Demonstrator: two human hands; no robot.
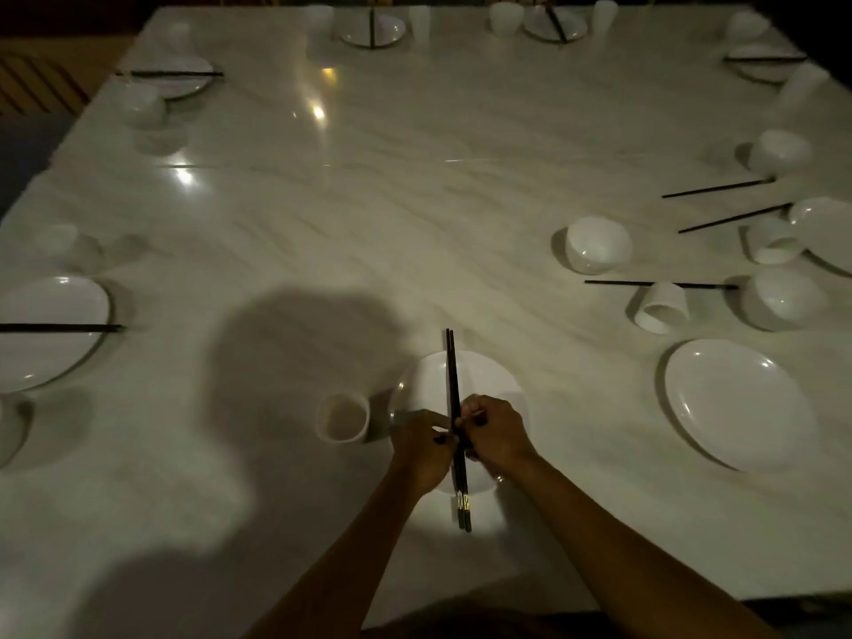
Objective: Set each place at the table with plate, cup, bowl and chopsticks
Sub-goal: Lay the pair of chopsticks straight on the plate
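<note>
**Chopsticks squared up over the nearest plate**

Both hands meet at the middle of a pair of black chopsticks (pixel 454 408), the left hand (pixel 422 447) pinching them from one side with curled fingers and the right hand (pixel 495 431) closing round them from the other, knuckles up. Both forearms reach in from the near edge and converge, wrists low over the white plate (pixel 488 375) beneath. The sticks lie together, pointing straight away from the person, tips just past the plate's far rim and decorated butts overhanging its near rim.

The risk, by this view: the sticks bridge a shallow, glossy plate, and if the two hands let go unevenly they could roll apart or slide off the rim onto the counter (pixel 369 223). A careless left wrist could also nudge the upright cup (pixel 343 418) standing just left of that hand, beside the plate.

No bowl shows at this place. Well off to the right of the hands lies unsorted ware: a second plate (pixel 737 403), a cup on its side (pixel 661 306) with a single chopstick (pixel 613 282) running behind it, an overturned bowl (pixel 597 244) and more bowls and loose sticks beyond. Places far to the left and across the counter already carry sticks laid over plates.
</note>
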